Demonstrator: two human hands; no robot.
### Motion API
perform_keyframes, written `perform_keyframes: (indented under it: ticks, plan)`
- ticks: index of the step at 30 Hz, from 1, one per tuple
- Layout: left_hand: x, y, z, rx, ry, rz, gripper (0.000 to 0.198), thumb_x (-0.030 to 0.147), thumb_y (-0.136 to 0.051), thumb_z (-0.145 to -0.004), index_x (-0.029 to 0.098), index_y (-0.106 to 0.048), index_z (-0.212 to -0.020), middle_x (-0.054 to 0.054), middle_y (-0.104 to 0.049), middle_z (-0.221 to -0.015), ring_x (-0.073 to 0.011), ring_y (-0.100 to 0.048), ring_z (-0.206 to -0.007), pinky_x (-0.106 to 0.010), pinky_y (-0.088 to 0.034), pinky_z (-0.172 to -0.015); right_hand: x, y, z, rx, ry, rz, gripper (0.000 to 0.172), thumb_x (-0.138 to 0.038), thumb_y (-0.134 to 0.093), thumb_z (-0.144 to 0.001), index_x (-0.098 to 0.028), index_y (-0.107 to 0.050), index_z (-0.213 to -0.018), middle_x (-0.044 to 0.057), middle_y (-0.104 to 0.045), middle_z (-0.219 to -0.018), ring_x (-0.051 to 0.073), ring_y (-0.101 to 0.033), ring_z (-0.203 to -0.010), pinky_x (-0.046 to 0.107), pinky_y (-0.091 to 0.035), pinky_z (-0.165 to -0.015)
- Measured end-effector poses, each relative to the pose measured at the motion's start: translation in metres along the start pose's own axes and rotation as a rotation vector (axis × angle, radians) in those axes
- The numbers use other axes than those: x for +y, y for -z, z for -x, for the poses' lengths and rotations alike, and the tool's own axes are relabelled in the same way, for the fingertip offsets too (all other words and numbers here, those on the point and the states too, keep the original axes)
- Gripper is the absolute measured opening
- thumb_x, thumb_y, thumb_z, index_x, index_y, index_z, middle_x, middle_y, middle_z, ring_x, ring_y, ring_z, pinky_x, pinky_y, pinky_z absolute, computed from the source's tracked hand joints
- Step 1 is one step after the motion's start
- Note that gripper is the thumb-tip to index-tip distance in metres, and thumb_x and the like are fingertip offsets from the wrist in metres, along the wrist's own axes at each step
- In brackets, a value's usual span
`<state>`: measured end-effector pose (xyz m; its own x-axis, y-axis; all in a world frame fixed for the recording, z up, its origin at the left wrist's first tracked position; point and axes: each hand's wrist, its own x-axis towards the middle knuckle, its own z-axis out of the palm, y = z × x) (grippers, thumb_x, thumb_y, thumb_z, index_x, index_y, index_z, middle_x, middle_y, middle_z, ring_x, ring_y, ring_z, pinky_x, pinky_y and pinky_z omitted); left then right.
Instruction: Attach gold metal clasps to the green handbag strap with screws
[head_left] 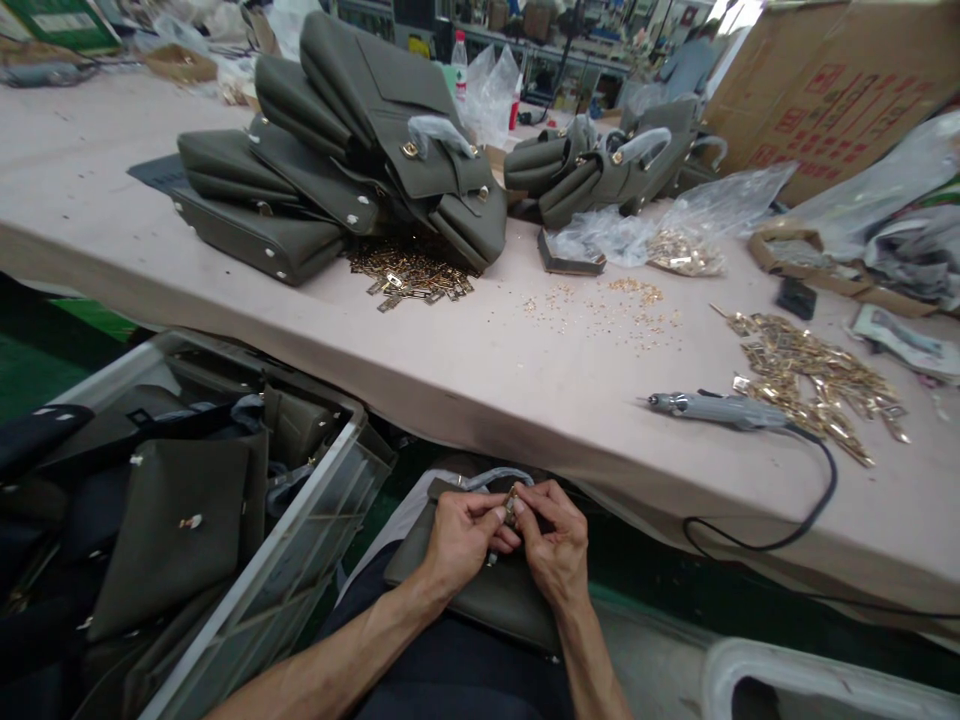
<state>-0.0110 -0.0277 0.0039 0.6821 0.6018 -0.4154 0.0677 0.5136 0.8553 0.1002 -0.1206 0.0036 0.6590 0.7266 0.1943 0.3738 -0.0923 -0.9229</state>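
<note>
Olive-green leather handbag (480,598) lies on the lap, below the edge of the pale pink counter (487,375). Left hand (463,535) and right hand (559,548) both pinch a small gold metal fitting (511,506) at the bag's top edge, fingertips closed on it, nothing else held. Can't tell if the fitting is seated on the bag

Progress, judged from the layout:
- this bag: mid-fit; grey corded electric screwdriver (716,408) lies on the counter well apart from the hands, so fastening looks not done yet
- big heap of olive handbags (352,150) and smaller heap (600,165) on the counter show gold clasps, so probably finished
- clear plastic crate (311,545) at left holds more bags, status unclear
- plenty of stock left: pile of gold plates (810,375), second pile (412,272), scattered tiny gold screws (607,310)
</note>
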Motion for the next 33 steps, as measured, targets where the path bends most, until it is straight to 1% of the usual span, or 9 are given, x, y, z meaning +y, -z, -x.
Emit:
perform_keyframes:
  ticks: [4,7,10,12,13,15,18,27,33]
  plan:
    - [0.001,-0.001,0.000,0.006,-0.026,-0.040,0.040,0.034,-0.073,-0.081,0.003,-0.075,-0.106,-0.011,-0.073,-0.063,-0.0183,-0.070,-0.055,-0.024,-0.059,-0.054,0.002,0.005,-0.004,-0.055,-0.105,-0.040,0.019,-0.032,-0.065,-0.092,-0.023,-0.078,-0.103,0.006,-0.064,-0.092,0.019,-0.062,-0.084,0.029,-0.051,-0.070]
    - [0.002,-0.002,-0.001,0.011,-0.045,-0.046,0.038,0.035,-0.071,-0.082,0.003,-0.076,-0.102,-0.011,-0.073,-0.064,-0.0167,-0.068,-0.052,-0.023,-0.057,-0.051,0.004,0.010,-0.010,-0.148,-0.193,-0.133,0.024,-0.035,-0.066,-0.092,-0.024,-0.075,-0.112,0.006,-0.064,-0.097,0.019,-0.063,-0.085,0.028,-0.052,-0.070]
    - [0.002,-0.001,-0.002,0.006,-0.049,-0.039,0.036,0.034,-0.071,-0.082,0.003,-0.077,-0.099,-0.011,-0.072,-0.062,-0.0159,-0.066,-0.049,-0.023,-0.056,-0.049,0.006,0.018,-0.018,-0.304,-0.190,-0.233,0.026,-0.032,-0.066,-0.092,-0.025,-0.074,-0.116,0.007,-0.063,-0.105,0.020,-0.063,-0.094,0.030,-0.053,-0.079]
    - [0.001,0.000,-0.002,-0.001,-0.043,-0.017,0.036,0.032,-0.072,-0.080,0.003,-0.077,-0.100,-0.013,-0.074,-0.068,-0.0164,-0.067,-0.049,-0.023,-0.056,-0.048,0.007,0.024,-0.022,-0.385,-0.179,-0.268,0.024,-0.028,-0.068,-0.091,-0.024,-0.075,-0.114,0.007,-0.063,-0.106,0.020,-0.062,-0.097,0.031,-0.052,-0.082]
    - [0.001,0.001,-0.002,-0.002,-0.040,-0.004,0.036,0.032,-0.072,-0.079,0.003,-0.077,-0.100,-0.014,-0.074,-0.072,-0.0165,-0.067,-0.049,-0.023,-0.056,-0.047,0.008,0.026,-0.024,-0.407,-0.177,-0.273,0.024,-0.027,-0.069,-0.090,-0.024,-0.075,-0.113,0.006,-0.063,-0.104,0.020,-0.062,-0.095,0.030,-0.052,-0.081]
    - [0.000,0.002,-0.002,0.006,-0.035,0.011,0.035,0.031,-0.073,-0.078,0.003,-0.077,-0.099,-0.014,-0.075,-0.076,-0.0167,-0.067,-0.050,-0.023,-0.056,-0.047,0.009,0.028,-0.026,-0.419,-0.159,-0.259,0.023,-0.024,-0.071,-0.088,-0.024,-0.075,-0.111,0.006,-0.064,-0.100,0.019,-0.063,-0.091,0.030,-0.051,-0.079]
    - [0.001,0.003,-0.001,0.027,-0.029,0.018,0.032,0.029,-0.074,-0.076,0.003,-0.077,-0.095,-0.014,-0.074,-0.074,-0.0174,-0.068,-0.050,-0.024,-0.056,-0.048,0.009,0.026,-0.027,-0.407,-0.111,-0.221,0.022,-0.022,-0.070,-0.089,-0.025,-0.076,-0.110,0.006,-0.066,-0.099,0.020,-0.064,-0.093,0.031,-0.050,-0.082]
    - [0.001,0.003,0.000,0.067,0.005,0.039,0.032,0.028,-0.075,-0.075,0.002,-0.077,-0.094,-0.015,-0.074,-0.074,-0.0171,-0.067,-0.051,-0.024,-0.056,-0.048,0.004,0.019,-0.025,-0.385,-0.071,-0.194,0.027,-0.022,-0.067,-0.092,-0.025,-0.074,-0.117,0.006,-0.067,-0.099,0.019,-0.064,-0.092,0.031,-0.050,-0.080]
    - [0.002,0.004,-0.001,0.047,-0.011,0.042,0.032,0.030,-0.075,-0.076,0.003,-0.078,-0.093,-0.014,-0.074,-0.071,-0.0168,-0.067,-0.049,-0.023,-0.056,-0.047,0.000,0.016,-0.022,-0.363,-0.042,-0.172,0.029,-0.025,-0.065,-0.093,-0.025,-0.072,-0.122,0.006,-0.065,-0.096,0.018,-0.063,-0.087,0.030,-0.050,-0.077]
